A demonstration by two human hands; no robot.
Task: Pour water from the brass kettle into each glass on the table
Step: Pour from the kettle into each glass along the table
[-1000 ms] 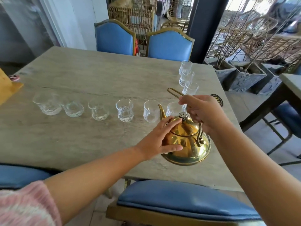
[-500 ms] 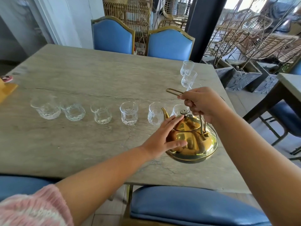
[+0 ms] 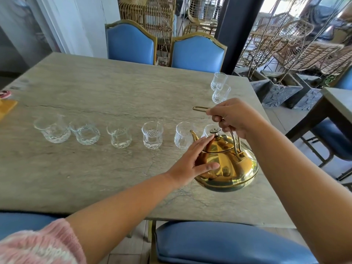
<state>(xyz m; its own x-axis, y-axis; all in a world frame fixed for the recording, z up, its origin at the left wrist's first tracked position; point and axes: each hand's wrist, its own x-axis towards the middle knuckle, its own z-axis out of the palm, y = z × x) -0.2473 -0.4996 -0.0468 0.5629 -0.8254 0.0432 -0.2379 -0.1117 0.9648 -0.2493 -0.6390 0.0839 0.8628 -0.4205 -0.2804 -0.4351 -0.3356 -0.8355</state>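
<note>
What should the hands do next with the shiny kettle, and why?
Probably tip the brass kettle forward: the right hand grips its handle, the left hand rests on the lid, and the spout points at a glass in the row.

Golden brass kettle, blue chairs

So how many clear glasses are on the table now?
8. Six clear glasses stand in a row, the last partly behind the brass kettle; two near the far right corner. The right hand may hide more.
</note>
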